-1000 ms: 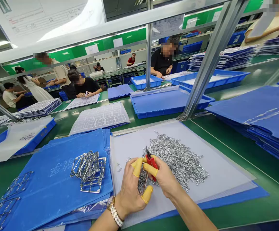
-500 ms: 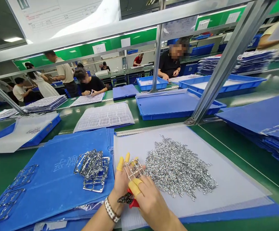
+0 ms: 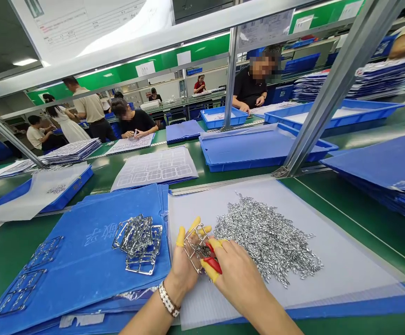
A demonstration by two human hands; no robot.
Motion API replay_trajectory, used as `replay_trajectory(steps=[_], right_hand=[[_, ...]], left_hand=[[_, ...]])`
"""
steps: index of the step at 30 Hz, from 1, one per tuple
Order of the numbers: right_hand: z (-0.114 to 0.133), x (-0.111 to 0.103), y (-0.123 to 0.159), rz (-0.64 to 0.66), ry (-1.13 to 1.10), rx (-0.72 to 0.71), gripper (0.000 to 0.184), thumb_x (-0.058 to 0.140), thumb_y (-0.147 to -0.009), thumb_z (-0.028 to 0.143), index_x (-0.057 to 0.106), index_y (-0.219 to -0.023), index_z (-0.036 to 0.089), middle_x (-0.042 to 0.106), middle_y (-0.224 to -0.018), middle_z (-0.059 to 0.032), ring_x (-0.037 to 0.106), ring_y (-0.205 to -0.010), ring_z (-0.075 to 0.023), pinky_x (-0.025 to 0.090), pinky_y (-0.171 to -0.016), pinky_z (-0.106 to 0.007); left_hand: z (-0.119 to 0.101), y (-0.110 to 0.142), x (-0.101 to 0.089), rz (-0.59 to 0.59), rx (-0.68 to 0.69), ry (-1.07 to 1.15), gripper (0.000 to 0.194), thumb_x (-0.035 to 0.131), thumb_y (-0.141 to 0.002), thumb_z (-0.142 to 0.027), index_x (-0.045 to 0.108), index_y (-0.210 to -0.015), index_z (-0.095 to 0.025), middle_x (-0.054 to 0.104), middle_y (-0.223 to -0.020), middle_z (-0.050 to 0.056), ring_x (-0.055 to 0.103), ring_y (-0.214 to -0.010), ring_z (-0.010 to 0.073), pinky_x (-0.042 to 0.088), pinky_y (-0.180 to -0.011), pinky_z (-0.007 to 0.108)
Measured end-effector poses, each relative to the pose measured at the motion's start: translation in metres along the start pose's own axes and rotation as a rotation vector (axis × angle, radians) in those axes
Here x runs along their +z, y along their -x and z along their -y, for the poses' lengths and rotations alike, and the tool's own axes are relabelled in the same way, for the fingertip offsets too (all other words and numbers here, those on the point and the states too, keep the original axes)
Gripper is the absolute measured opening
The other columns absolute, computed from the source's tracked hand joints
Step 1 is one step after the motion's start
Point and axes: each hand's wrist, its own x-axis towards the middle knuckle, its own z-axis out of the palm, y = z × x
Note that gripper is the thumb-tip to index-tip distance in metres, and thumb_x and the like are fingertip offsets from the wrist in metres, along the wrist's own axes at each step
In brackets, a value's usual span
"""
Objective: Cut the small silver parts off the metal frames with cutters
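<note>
My left hand (image 3: 181, 267), with yellow finger cots on its fingertips, holds a small silvery metal frame (image 3: 190, 255) tilted over the palm. Red-handled cutting pliers (image 3: 213, 264) are gripped in my right hand (image 3: 239, 274), which also wears yellow finger cots. Their jaws lie over the inside of the frame; whether they touch a bar cannot be made out. A pile of small shiny metal pieces (image 3: 261, 237) spreads on a translucent sheet (image 3: 349, 274) to the right. On the blue sheet (image 3: 94, 279) at left lies a heap of similar frames (image 3: 141, 242).
Two more frames (image 3: 20, 291) lie at the blue sheet's left edge. Beyond are a white patterned sheet (image 3: 157, 167), a blue tray (image 3: 223, 165) and a metal post (image 3: 338, 88). Blue sheets (image 3: 380, 163) are stacked at right. Co-workers (image 3: 132, 118) sit across the bench.
My right hand has swung the pliers round: their jaws pointed back toward my left wrist and now lie over the frame. The frame has tilted more upright in my left hand.
</note>
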Motion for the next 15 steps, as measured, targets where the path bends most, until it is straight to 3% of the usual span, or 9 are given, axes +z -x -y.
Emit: replay_trajectory(steps=[8,15], right_hand=[[0.004,-0.005,-0.015,0.143,0.116,0.063,0.025,0.065,-0.078,0.035,0.062,-0.098,0.019,0.065,-0.088,-0.0068,0.059,-0.084,-0.0253,0.041,-0.072,-0.037],[0.004,-0.009,-0.017,0.168,0.108,0.051,0.025,0.064,-0.08,0.034,0.062,-0.099,0.018,0.065,-0.09,-0.0072,0.059,-0.085,-0.0262,0.041,-0.072,-0.038]], left_hand=[[0.005,-0.002,-0.004,-0.006,0.018,-0.065,0.059,0.044,-0.087,-0.054,0.046,-0.136,-0.021,0.065,-0.116,0.012,0.059,-0.107,0.0277,0.041,-0.096,0.043],[0.004,0.0,-0.002,-0.018,0.041,-0.095,0.058,0.048,-0.086,-0.053,0.05,-0.134,-0.021,0.064,-0.118,0.011,0.059,-0.107,0.0275,0.041,-0.096,0.042]])
